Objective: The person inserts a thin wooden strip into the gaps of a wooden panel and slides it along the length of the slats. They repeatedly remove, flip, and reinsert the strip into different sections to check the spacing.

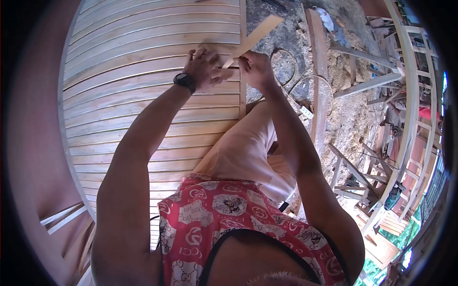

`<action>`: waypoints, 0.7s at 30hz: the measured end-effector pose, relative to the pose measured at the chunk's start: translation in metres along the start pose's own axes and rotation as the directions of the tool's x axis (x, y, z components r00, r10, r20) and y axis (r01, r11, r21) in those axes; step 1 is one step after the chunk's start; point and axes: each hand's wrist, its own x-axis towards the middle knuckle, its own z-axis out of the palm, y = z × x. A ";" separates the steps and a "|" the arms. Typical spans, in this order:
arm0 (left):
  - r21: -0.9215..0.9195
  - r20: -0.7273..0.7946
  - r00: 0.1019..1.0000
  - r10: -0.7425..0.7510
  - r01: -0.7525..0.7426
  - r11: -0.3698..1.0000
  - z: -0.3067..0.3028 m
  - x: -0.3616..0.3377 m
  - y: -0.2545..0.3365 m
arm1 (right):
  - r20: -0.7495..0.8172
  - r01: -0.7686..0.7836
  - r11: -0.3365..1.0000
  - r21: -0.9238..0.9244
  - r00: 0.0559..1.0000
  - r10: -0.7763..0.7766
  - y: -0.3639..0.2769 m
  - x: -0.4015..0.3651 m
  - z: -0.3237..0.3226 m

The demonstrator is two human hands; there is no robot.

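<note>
A large slatted wooden panel fills the left and middle of the view. My left hand, with a dark watch on its wrist, is over the slats near the panel's right edge, its fingers spread and partly blurred. Just right of it, my right hand is closed on a thin, light wooden strip. The strip slants up to the right, past the panel's edge, and its lower end lies between my hands.
Looped cables and a white power strip lie on the dusty floor to the right. A long wooden beam runs beside them. Wooden frames and trestles stand farther right.
</note>
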 end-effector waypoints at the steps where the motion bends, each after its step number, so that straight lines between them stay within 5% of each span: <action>1: -0.012 0.093 0.996 -0.013 0.014 1.000 -0.006 -0.001 0.001 | -0.011 -0.002 1.000 0.018 1.000 0.003 -0.002 -0.004 0.004; 21: -0.061 0.040 0.999 0.000 0.002 0.998 -0.001 -0.001 -0.002 | -0.033 0.046 0.999 -0.018 0.998 -0.047 0.008 -0.010 0.021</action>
